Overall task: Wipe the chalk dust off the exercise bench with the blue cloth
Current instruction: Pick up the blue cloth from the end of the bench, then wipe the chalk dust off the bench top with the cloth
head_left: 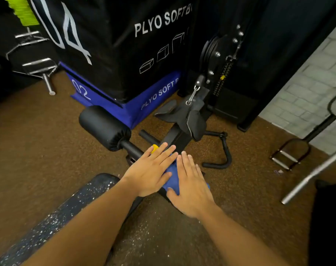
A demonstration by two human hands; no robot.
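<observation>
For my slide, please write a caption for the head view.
Both hands, left hand and right hand, press a blue cloth flat on the chalk-dusted exercise bench.

Under my hands the blue cloth (172,172) is soft and matt. Left of my arms the bench pad (53,217) looks black, smooth, speckled with white chalk dust (80,196).

the black box (98,45) read "plyo soft b", cut off at its edge, above small box outlines, with a big white "04" on its left face. the blue box (144,100) beneath read "plyo soft", and "02" on its left face.
</observation>
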